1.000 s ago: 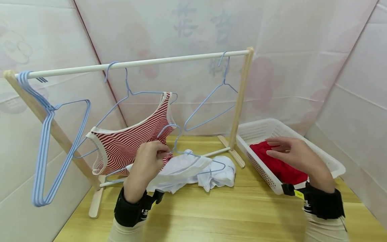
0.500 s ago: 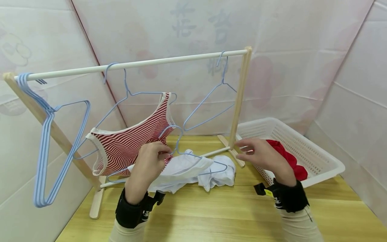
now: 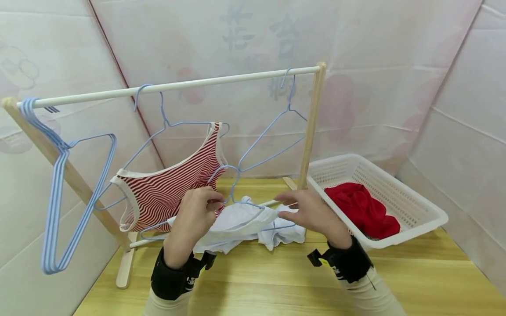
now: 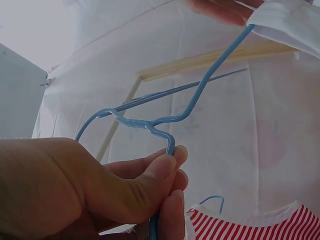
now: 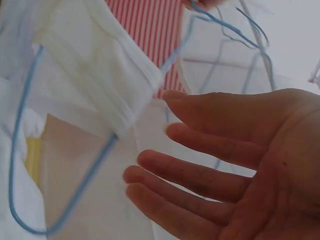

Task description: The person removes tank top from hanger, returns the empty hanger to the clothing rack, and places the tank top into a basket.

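Note:
My left hand (image 3: pixel 194 217) pinches a blue wire hanger (image 4: pixel 136 123) between thumb and fingers, just beside its twisted neck. A white garment (image 3: pixel 237 221) hangs partly on this hanger, and part of it lies bunched on the table. In the right wrist view, a white strap (image 5: pixel 112 75) loops over the hanger's far arm, and the bent end sticks out past it. My right hand (image 3: pixel 310 213) holds nothing; its fingers are extended, with the thumb tip right at the strap's edge. Behind the left hand hangs a red-and-white striped tank top (image 3: pixel 170 193) on another hanger.
A wooden rack (image 3: pixel 310 131) with a white rail (image 3: pixel 205 82) spans the back. Several blue hangers (image 3: pixel 59 175) hang bunched at its left end, and a bare hanger (image 3: pixel 272 127) hangs near the right post. A white basket (image 3: pixel 419 206) at right holds red cloth (image 3: pixel 363 210).
My right hand has left the red cloth in the basket and moved left to the white garment on the hanger. The left hand keeps its pinch on the hanger, almost still.

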Motion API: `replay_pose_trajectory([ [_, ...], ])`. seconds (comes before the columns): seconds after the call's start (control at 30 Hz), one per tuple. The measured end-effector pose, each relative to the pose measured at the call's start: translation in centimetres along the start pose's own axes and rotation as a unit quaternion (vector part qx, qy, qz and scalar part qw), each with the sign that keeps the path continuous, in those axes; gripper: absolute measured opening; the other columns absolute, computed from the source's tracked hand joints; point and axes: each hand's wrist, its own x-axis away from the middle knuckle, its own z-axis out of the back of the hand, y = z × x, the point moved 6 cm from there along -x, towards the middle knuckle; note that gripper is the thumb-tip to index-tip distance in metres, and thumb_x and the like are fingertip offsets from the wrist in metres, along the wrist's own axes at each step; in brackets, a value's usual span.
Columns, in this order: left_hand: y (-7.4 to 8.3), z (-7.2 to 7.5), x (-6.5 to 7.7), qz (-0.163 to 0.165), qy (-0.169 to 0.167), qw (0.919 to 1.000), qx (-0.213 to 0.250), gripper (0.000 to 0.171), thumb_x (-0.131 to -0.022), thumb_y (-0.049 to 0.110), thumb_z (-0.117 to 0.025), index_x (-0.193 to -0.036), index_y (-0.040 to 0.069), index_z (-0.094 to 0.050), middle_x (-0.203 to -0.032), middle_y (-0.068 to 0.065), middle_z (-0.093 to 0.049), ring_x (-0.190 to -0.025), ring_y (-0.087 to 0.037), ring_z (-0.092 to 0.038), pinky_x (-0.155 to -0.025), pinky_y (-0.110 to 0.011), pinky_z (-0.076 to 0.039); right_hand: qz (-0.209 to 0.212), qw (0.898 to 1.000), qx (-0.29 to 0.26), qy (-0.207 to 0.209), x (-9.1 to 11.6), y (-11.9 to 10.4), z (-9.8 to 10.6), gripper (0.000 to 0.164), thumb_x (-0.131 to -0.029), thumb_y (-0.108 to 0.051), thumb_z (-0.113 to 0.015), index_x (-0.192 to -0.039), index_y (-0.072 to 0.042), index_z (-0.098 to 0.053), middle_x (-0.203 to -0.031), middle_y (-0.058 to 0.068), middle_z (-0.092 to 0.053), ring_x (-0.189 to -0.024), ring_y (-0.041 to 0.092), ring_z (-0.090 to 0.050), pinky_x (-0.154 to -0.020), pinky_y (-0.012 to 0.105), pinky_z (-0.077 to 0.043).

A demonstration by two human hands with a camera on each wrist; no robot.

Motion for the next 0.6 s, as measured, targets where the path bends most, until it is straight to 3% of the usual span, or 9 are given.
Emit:
replay_pose_trajectory([
  [0.17,0.2,-0.1,0.1,-0.005,-0.003,0.9999,0.010,0.019,-0.082,-0.014,-0.075,-0.088,0.003,-0.082,-0.087,-0.009,-0.078,-0.083,-0.023,-0.071,-0.071,-0.036,-0.056,0.024,1.000,0.009,0.014,-0.5,-0.8,-1.8,0.028,-0.089,-0.008,-0.078,-0.116,-0.001,-0.075,-0.112,0.013,-0.078,-0.100,0.028,-0.076,-0.086,0.043,-0.062],
  [0.33,0.2,0.0,0.0,-0.011,0.004,0.9998,0.014,0.016,-0.081,-0.013,-0.076,-0.087,0.001,-0.081,-0.084,-0.009,-0.077,-0.079,-0.023,-0.070,-0.069,-0.035,-0.056,0.032,0.999,0.012,0.036,-0.7,-0.9,-2.0,0.016,-0.091,-0.006,-0.076,-0.106,-0.007,-0.080,-0.097,0.005,-0.081,-0.088,0.016,-0.076,-0.078,0.029,-0.062],
  [0.6,-0.1,0.2,-0.1,-0.018,0.003,0.9995,0.025,0.016,-0.081,-0.012,-0.077,-0.087,0.001,-0.081,-0.084,-0.009,-0.077,-0.078,-0.022,-0.071,-0.070,-0.035,-0.058,0.020,0.999,-0.029,0.036,-0.6,-0.4,-1.1,0.018,-0.089,0.001,-0.076,-0.106,-0.001,-0.081,-0.094,0.013,-0.081,-0.082,0.017,-0.076,-0.070,0.021,-0.059],
])
